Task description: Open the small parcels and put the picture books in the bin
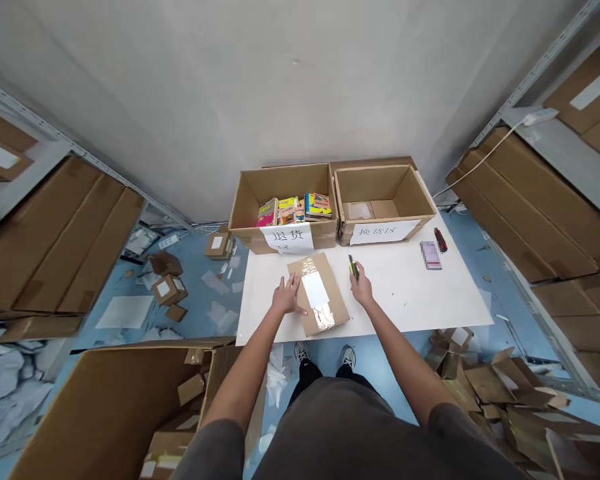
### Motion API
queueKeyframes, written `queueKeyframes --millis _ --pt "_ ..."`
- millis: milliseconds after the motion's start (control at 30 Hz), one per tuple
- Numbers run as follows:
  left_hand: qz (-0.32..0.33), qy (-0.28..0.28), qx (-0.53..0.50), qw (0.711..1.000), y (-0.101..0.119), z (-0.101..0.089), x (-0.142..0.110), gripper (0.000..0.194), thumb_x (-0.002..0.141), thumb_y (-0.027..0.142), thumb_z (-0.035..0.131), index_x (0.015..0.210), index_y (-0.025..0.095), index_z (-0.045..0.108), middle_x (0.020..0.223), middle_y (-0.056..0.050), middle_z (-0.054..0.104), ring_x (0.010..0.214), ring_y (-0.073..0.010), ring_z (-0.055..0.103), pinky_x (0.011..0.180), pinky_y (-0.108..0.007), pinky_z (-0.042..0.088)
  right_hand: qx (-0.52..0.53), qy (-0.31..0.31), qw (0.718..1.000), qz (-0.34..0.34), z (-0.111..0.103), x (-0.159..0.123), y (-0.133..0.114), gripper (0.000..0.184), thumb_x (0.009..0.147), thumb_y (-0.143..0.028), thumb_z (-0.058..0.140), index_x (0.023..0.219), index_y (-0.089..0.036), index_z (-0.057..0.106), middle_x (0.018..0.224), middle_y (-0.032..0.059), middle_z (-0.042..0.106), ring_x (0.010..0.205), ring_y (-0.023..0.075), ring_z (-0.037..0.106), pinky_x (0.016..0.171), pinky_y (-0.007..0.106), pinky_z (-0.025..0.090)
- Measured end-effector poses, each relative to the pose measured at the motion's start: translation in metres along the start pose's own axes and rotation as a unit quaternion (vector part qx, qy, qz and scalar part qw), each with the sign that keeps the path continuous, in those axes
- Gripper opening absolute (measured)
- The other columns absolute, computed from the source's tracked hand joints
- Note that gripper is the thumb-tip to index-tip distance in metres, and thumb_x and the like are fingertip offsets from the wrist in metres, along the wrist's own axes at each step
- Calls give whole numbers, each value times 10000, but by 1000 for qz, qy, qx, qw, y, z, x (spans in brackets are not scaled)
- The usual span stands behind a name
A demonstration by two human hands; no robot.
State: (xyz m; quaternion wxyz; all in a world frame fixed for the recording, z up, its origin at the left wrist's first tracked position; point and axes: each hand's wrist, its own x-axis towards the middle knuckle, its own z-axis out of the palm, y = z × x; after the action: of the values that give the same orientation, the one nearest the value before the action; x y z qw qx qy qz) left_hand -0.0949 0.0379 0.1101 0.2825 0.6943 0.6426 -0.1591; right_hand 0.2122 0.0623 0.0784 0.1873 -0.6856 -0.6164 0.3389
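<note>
A taped cardboard parcel (336, 293) with a white label lies at a slant near the front of the white table (405, 300). My left hand (287, 295) rests on the parcel's left side, fingers spread and flat. To the right of the parcel, my right hand (361, 285) is closed round a yellow and black utility knife (353, 267), its tip pointing away from me. The knife is apart from the parcel. How far its blade is out is too small to tell.
Behind the parcel stand an open carton (245, 200) with several colourful boxes or books in it and a second open carton (347, 175). A red and black cutter (440, 240) lies at the right. Big cartons (120, 387) and scraps crowd the floor.
</note>
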Motion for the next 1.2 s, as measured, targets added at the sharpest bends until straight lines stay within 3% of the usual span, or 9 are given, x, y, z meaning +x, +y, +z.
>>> queueKeyframes --millis 100,167,300,533,867,1033,1200 --pt "12 17 -4 1000 4 7 1 1566 480 720 893 1679 260 -3 1746 -111 -95 1588 -448 -96 1257 -599 195 -47 -47 995 -76 19 10 -71 621 1057 -345 326 1658 -247 204 1320 103 700 1098 265 694 966 356 523" --pt "25 29 0 999 6 12 3 1565 475 747 881 1680 234 26 1745 -141 -74 1586 -446 -117 1260 -609 158 -100 -76 987 -99 38 16 -105 620 1051 -303 362 1656 -271 231 1377 91 675 1176 265 670 998 346 501" --pt "52 45 6 998 5 19 8 1576 453 785 868 1679 199 68 1738 -191 -36 1585 -454 -114 1256 -613 139 -205 -125 968 -75 65 23 -137 623 1049 -240 354 1660 -273 234 1331 108 698 1166 272 683 985 355 495" --pt "120 59 -11 991 -6 16 12 1484 536 863 773 1667 137 143 1720 -259 91 1591 -452 -74 1262 -591 121 -283 -148 947 -33 69 15 -155 668 1035 -238 416 1669 -233 205 1253 169 720 1143 295 699 970 381 488" --pt "125 41 -2 991 -10 9 13 1417 578 882 731 1667 170 169 1712 -261 123 1581 -479 -64 1169 -655 308 -319 -181 930 6 60 -5 -170 682 965 -161 528 1615 -220 328 1265 184 718 1152 302 704 911 355 517" --pt "116 32 19 993 -10 7 13 1423 574 849 762 1669 172 155 1720 -245 102 1584 -463 -81 1175 -655 307 -349 -231 908 24 51 -32 -164 655 880 -143 636 1514 -182 476 1260 212 711 1155 353 700 889 405 549" --pt "110 42 14 993 -9 7 14 1454 558 826 790 1665 134 151 1711 -259 122 1578 -474 -96 1177 -635 316 -334 -265 903 44 37 -78 -140 521 870 -163 666 1384 -186 588 1168 209 735 1021 355 743 814 410 565"
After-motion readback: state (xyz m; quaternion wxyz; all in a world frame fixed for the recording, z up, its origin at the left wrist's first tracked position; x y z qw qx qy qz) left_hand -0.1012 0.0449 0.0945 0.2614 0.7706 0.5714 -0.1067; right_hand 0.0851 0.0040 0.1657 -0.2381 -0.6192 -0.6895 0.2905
